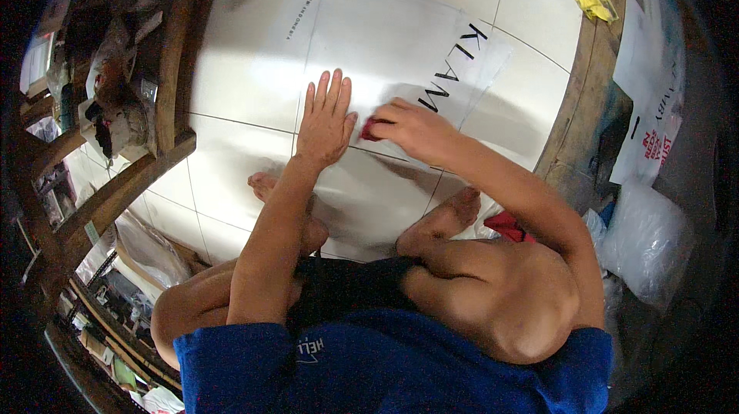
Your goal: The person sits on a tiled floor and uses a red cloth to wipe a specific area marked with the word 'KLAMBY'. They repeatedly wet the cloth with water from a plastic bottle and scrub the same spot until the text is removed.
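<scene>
A thin, see-through plastic sheet [377,37] with black lettering lies spread on the white tiles in front of me. My left hand [326,121] rests flat on its near part, fingers stretched and pointing away from me. Just to the right, my right hand [412,128] is closed around a small dark red wad [372,128], which looks soft like cloth. The wad is pressed down at the sheet's near edge, close to my left thumb. My fingers hide most of it, so its exact kind does not show.
I squat on the tiled floor [531,45] with bare feet near the sheet. Wooden beams [175,52] stand at the left, and another beam [568,114] runs along the right, bearing a yellow scrap [596,1]. Clear plastic bags [647,241] and a red cloth [506,226] lie at the right.
</scene>
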Demonstrator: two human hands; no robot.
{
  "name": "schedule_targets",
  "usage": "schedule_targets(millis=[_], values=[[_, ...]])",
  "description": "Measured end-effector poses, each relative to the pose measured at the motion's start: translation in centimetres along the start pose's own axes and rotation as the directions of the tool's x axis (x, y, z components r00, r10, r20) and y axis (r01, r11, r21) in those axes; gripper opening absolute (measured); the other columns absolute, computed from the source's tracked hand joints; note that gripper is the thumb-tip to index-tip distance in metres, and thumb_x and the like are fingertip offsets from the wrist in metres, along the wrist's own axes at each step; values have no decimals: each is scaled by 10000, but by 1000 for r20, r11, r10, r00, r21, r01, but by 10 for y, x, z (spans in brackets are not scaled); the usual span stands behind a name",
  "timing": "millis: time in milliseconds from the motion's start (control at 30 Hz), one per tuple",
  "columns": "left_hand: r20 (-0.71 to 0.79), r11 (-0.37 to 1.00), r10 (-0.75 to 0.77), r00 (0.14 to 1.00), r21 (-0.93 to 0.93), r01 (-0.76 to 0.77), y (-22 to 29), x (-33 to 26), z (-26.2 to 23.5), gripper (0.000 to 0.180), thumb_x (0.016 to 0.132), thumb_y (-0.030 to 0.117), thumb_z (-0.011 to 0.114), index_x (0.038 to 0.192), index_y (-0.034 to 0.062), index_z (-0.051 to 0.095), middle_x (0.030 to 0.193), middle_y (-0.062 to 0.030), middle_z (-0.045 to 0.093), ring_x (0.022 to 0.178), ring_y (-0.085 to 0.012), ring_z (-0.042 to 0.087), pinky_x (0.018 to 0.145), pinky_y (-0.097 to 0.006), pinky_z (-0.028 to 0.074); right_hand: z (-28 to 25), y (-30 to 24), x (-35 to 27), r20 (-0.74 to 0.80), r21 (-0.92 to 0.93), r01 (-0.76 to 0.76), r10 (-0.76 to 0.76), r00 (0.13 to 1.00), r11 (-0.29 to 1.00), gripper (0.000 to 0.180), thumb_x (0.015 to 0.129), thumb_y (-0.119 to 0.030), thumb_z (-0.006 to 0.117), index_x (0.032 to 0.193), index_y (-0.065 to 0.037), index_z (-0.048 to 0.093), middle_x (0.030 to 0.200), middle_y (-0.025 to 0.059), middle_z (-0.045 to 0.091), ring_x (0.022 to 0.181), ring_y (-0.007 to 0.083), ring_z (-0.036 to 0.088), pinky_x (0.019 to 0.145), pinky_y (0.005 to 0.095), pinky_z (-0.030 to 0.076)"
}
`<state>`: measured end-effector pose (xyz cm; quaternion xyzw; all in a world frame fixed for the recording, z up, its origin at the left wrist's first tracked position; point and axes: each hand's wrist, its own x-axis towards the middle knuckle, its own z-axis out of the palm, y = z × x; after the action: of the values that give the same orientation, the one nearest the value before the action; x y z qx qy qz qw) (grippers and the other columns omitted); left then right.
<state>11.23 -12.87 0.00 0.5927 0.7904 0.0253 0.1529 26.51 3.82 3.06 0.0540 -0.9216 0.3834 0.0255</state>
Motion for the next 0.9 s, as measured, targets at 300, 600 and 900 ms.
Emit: schedule_targets(millis=[300, 600, 900], values=[[60, 1000, -8, 998, -13, 9, -3, -5, 2, 617, 999, 333, 400, 1496, 24, 205, 1580, -147, 141, 1466, -312, 99, 1189, -480, 87, 12, -19, -68, 341, -153, -55, 105, 934, 987, 166, 794, -143, 575, 924, -80, 657, 931, 67, 583, 973, 260, 553, 784, 337, 554], [48, 999, 4, 999, 42, -6, -3, -3, 3, 640, 994, 355, 412, 1486, 0, 212, 1568, -181, 158, 1457, -346, 117, 1182, -501, 99, 21, -8, -5, -57, 15, -94, 95, 994, 995, 236, 806, -115, 549, 1025, -84, 632, 1032, 79, 571, 1022, 300, 556, 853, 366, 513], [61, 998, 22, 998, 51, -25, -4, -4, 4, 653, 994, 393, 389, 1484, -5, 222, 1561, -192, 172, 1452, -357, 128, 1178, -507, 103, 6, -20, -87, 220, -162, -334, 364, 905, 928, 213, 829, -102, 534, 1019, -78, 627, 1052, 104, 577, 1028, 307, 550, 888, 399, 492]])
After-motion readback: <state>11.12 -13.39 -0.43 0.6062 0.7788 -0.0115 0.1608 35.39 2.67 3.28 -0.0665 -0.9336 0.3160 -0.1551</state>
